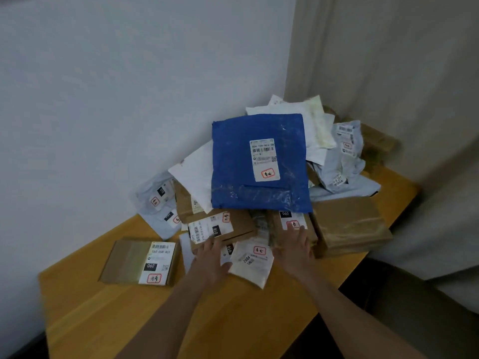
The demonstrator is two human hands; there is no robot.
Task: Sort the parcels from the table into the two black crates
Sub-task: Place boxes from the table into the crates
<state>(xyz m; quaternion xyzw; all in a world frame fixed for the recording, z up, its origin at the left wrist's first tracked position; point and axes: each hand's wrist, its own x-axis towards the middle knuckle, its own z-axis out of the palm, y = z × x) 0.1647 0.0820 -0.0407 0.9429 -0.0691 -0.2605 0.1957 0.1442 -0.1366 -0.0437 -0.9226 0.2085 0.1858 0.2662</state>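
At six o'clock of the pile on the surface [108,317], your left hand [212,257] and right hand [295,250] flank the small white parcel [252,263], fingers straight, gripping nothing; pinch its edges, lift clear.

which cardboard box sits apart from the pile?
The 060 box, flat on the table at the near left, left of the left hand. The other cardboard boxes are packed into the pile under the blue mailer.
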